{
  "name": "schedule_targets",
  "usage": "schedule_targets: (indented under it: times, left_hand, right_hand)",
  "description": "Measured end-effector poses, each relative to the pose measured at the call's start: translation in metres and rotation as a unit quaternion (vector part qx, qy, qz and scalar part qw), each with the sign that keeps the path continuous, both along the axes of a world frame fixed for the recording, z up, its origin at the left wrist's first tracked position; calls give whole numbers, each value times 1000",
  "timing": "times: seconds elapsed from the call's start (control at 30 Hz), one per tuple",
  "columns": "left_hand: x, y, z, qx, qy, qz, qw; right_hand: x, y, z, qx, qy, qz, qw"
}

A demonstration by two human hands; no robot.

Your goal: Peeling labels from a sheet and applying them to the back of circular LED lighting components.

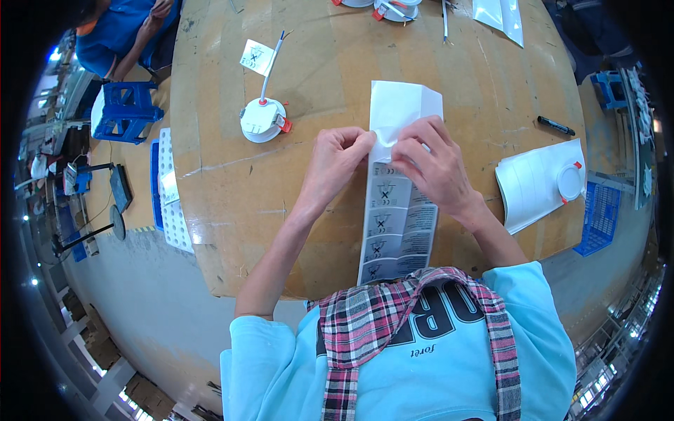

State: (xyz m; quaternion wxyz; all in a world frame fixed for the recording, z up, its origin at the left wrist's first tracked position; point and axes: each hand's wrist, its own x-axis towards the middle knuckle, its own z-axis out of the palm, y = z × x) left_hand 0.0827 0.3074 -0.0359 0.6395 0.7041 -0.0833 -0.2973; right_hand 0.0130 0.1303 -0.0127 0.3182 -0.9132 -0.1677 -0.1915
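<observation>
A long strip of printed stickers (398,217) lies in front of me, running toward my body. Its far part is bare white backing, and rows of grey labels cover the near part. My left hand (335,167) pinches the strip's left edge between thumb and forefinger, where the bare backing meets the labels. Across from it, my right hand (437,167) has curled fingers closed at the strip's top row; whether a label corner is lifted there is hidden. To the left, a round white downlight (261,121) with red clips lies with its cable sticking up, a white flag label (258,57) around the cable.
A black marker (556,126) lies at the right, beyond white sheets (523,184) with another round lamp (569,182) on them. More lamps (395,10) and a plastic bag (500,19) lie at the far edge. A person (126,38) is at the far left near a blue stool (128,112).
</observation>
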Motion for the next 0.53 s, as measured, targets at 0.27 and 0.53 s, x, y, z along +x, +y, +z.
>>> schedule_targets:
  times: [0.27,0.53]
  left_hand:
    - [10,-1,2,300,-327,41,895]
    - [14,-16,2,353,-401,69,842]
  right_hand:
    - [-27,-32,20,414,21,83,906]
    - [-52,-115,48,520,-84,-64,848]
